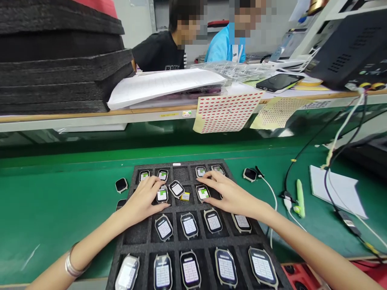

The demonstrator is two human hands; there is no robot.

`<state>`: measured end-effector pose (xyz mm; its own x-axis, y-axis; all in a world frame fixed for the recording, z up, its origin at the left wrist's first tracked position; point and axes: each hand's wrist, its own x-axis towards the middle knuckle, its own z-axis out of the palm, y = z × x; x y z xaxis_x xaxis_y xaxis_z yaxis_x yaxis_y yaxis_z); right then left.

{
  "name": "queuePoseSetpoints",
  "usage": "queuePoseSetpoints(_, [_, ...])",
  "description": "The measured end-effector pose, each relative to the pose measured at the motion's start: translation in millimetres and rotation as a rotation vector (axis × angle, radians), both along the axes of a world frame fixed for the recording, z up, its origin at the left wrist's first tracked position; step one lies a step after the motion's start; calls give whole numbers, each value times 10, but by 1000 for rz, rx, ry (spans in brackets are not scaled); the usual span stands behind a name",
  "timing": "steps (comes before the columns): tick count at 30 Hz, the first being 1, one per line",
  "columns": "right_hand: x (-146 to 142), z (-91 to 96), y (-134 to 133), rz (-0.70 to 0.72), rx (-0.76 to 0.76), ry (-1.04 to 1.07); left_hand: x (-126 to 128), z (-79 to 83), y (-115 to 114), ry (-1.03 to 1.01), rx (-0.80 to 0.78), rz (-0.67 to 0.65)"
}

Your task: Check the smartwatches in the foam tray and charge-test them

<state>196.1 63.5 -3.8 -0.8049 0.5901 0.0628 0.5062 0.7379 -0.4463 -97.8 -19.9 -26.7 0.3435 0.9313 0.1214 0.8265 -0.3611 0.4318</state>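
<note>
My left hand [144,202] is over the left of a black foam tray [137,251], its fingers and thumb apart around a square watch face [162,194] with a lit white-and-green screen. On the right, my right hand [228,192] spreads its finger and thumb around another lit watch face [202,193]. Whether either hand touches its watch is unclear. Between them, a tilted watch face [176,189] lies across a divider, beside a small yellow-and-silver piece [185,196]. Several more strapless watch faces with lit screens fill the nearer rows, such as one watch [190,270].
Two dark-screened watches [121,185] lie left of the tray, one partly hidden; another dark watch [249,174] sits right beside a cable [272,189]. A green pen-like tool [300,199] and white paper [337,189] lie farther right. Foam stacks [60,76] and two people occupy the background.
</note>
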Motion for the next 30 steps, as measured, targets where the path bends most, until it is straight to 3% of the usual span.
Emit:
queuePoseSetpoints(6, [-257, 80, 88, 173, 57, 48, 182, 219, -388, 130, -85, 8])
queuePoseSetpoints(11, [-693, 27, 110, 312, 224, -96, 350, 309, -655, 333, -140, -47])
queuePoseSetpoints(16, [-898, -24, 188, 326, 259, -185, 408, 323, -611, 406, -201, -38])
queuePoseSetpoints(22, [-861, -62, 286, 309, 261, -163, 507, 279, -512, 518, -279, 14])
queuePoseSetpoints(30, [-899, -96, 478, 236, 192, -66, 616, 168, -307, 491, -267, 123])
